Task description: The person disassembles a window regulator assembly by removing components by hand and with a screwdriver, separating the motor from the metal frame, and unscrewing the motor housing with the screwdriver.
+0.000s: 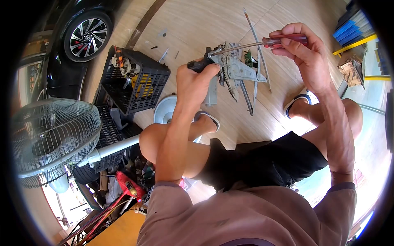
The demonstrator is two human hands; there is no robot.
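My left hand (192,84) is closed around the black motor-like part (198,65) of a window regulator (242,70), a metal assembly with crossed arms and a curved toothed plate. The regulator is held up in front of me, above the floor. In my right hand (312,57), the fingers wrap the red handle of a screwdriver (269,42). Its long shaft points left, and the tip meets the assembly near the black part, just above my left thumb. Whether the tip sits in a screw is too small to tell.
Black plastic crates (152,67) holding parts stand at the left, beside a large fan (55,139). A car wheel (88,37) is at the upper left. A few small pieces lie on the tiled floor (188,24). Blue boxes (353,28) and a carton (352,67) are at the right.
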